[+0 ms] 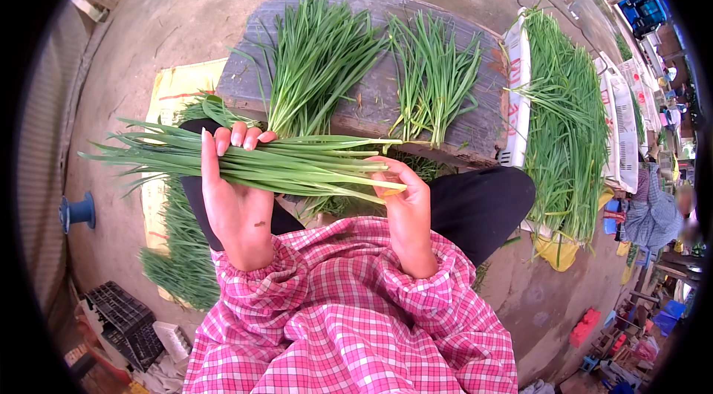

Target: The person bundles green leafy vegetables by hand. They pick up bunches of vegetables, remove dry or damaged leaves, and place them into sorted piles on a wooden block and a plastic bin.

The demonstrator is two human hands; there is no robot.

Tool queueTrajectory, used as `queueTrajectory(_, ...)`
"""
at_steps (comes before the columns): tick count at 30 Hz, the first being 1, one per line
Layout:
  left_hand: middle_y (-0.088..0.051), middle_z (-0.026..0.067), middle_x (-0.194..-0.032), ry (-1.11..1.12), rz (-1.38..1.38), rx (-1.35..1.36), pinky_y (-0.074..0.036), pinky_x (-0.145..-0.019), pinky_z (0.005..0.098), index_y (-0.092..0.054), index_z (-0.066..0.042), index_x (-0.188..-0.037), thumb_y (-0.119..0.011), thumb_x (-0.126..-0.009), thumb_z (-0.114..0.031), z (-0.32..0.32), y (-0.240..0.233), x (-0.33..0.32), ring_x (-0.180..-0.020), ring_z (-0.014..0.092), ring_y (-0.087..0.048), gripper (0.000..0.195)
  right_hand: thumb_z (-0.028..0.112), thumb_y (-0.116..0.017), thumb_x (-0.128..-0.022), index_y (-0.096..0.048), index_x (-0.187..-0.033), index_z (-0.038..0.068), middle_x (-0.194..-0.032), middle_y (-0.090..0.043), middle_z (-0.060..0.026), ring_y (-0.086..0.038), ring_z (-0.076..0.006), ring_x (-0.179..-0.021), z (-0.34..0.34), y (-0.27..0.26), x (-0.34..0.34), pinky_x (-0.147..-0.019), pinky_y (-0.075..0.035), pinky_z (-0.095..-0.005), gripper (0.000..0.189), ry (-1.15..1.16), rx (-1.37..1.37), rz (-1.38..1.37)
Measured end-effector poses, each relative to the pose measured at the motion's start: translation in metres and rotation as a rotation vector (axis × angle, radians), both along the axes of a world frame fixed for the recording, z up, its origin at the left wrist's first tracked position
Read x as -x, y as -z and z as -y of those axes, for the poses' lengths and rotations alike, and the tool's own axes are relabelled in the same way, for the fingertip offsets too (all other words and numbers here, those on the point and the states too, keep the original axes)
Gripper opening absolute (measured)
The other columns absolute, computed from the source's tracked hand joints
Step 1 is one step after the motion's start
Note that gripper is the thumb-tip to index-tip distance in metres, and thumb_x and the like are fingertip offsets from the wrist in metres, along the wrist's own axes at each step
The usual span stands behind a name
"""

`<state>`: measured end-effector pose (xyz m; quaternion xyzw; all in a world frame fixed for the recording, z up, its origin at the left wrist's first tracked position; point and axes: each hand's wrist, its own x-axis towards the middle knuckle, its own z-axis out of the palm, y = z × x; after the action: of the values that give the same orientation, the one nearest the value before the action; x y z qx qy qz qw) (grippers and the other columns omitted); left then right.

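A loose bunch of garlic chives (289, 163) lies across my left hand (237, 193), its leaf tips to the left and pale stem ends to the right. The fingers of that hand curl up behind the bunch and over its top edge. At the stem ends, my right hand (406, 193) pinches a few stems between thumb and fingers, one of them yellowed. Just beyond my hands, a large pile of chives (323, 60) and a smaller pile (437, 76) rest on a low board-topped table (367, 99).
To the right stands a white plastic crate (517, 99) heaped with chives (562, 132). More chives (186, 249) lie on a yellowish woven sack (153, 193) at the left. A blue spool (78, 212) and a black crate (122, 321) sit on the floor. A person (652, 216) is at far right.
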<state>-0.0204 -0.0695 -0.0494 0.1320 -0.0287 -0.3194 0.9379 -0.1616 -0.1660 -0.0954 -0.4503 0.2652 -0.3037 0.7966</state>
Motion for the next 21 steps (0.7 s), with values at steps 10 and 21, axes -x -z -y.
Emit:
queueTrajectory(10, -0.036, 0.0036, -0.074, 0.065, -0.031, 0.014, -0.034, -0.083, 0.0331, -0.037, -0.009, -0.074, -0.036, -0.091, -0.022, -0.001, 0.002, 0.005, -0.073, 0.016, -0.038, 0.022, -0.011, -0.046, -0.076, -0.051, -0.106, -0.003, -0.104, -0.055, -0.0093, -0.053, -0.0154, -0.097, 0.009, -0.001, 0.005, -0.084, -0.044, -0.0245, 0.032, -0.302, -0.060, -0.119)
queueTrajectory(21, -0.037, 0.0028, -0.074, 0.046, -0.023, -0.143, -0.034, -0.084, 0.0337, -0.037, -0.010, -0.074, -0.036, -0.091, -0.024, 0.002, 0.003, 0.009, -0.074, 0.016, -0.039, 0.023, -0.006, -0.050, -0.073, -0.054, -0.097, -0.005, -0.092, -0.058, -0.0087, -0.055, -0.0137, -0.085, 0.000, 0.012, 0.000, -0.076, -0.043, -0.0230, 0.025, -0.059, 0.038, 0.079)
